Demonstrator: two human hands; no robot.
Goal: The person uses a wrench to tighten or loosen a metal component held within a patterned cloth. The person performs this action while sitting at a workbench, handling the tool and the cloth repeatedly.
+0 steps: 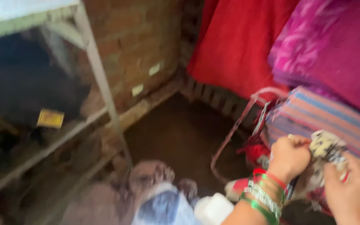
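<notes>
We hold a crumpled scrap (326, 149) between both hands, low at the right of a blurred view.

Our left hand (289, 157) is curled into a fist, its fingers closed on the scrap's left edge; bangles (264, 195) in red, green and silver ring the wrist. Our right hand (350, 189) comes up from below, fingers bent around the scrap's right side, though the blur keeps us from telling how tightly it grips. The scrap looks pale with dark marks; what it is made of we cannot tell. Just behind it lies a striped cloth (317, 114), with a magenta cloth (334, 50) above and a red cloth (238, 46) to the left. A thin strap (234, 129) loops down over the dark floor (180, 133). A metal frame (98, 71) stands before a brick wall (138, 46) at left.
</notes>
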